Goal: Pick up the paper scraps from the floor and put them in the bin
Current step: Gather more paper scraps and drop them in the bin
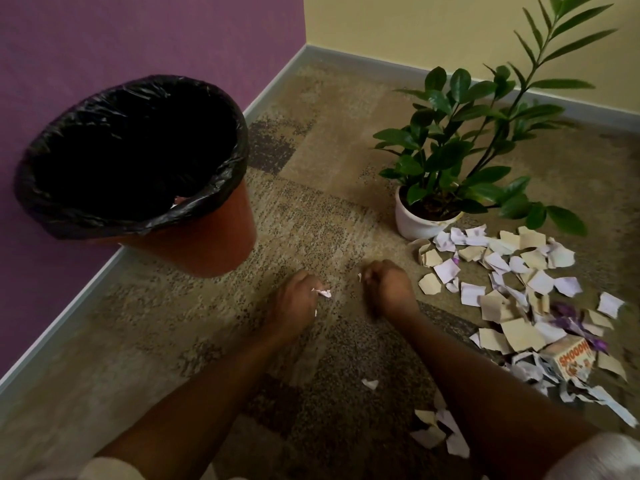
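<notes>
Your left hand is curled around a few small paper bits, with white and pinkish edges poking out past the fingers. Your right hand is clenched the same way beside it, a sliver of white showing at the knuckles; how much it holds you cannot tell. Both hands hang low over the carpet, near each other but apart.

One bin stands ahead and to your left, against the purple wall. It is orange-red with a black liner folded over the rim, and one small pale scrap peeks over the near inner edge. Nothing lies between your hands and the bin, only bare carpet.

One potted plant in a white pot stands ahead and to your right, before the yellow wall. Its lower leaves hang over the far edge of the main scrap pile, and the nearest pieces lie just beside the pot.

That pile spreads along your right side, several dozen torn pieces in tan, white and lilac, too many and too overlapped to count exactly. One small printed carton with orange lettering sits at the pile's near end, among purple shreds. One lone white scrap lies between your forearms, and a cluster of about five pieces shows beside your right forearm.
</notes>
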